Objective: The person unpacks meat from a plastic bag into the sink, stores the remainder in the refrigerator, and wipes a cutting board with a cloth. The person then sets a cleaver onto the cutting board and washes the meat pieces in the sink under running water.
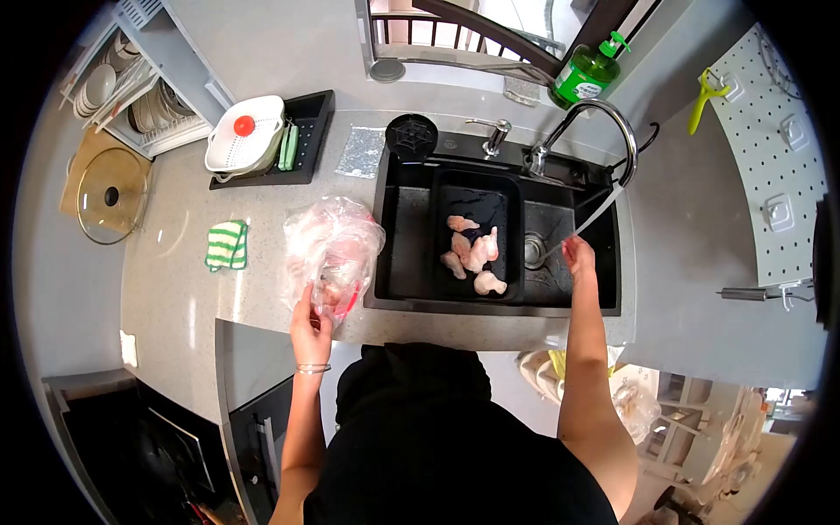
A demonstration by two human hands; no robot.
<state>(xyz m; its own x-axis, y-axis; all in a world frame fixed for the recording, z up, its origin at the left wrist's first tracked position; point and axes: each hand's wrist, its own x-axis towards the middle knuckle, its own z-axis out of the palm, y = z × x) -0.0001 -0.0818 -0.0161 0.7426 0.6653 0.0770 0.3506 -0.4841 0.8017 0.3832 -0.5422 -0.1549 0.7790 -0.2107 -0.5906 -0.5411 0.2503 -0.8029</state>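
Note:
My left hand pinches the near edge of a clear plastic bag on the counter; pinkish contents show through it. At the right side of the black sink, my right hand touches the thin water stream falling from the chrome faucet. Its fingers are bunched together, with no object visible in them. Several pieces of raw chicken lie in a black basin inside the sink, between my two hands. Beside the basin, the drain lies under the stream.
A green-striped cloth lies left of the bag. Behind it, a white colander with a red round item stands on a black tray. A green soap bottle stands behind the faucet. A glass lid leans far left.

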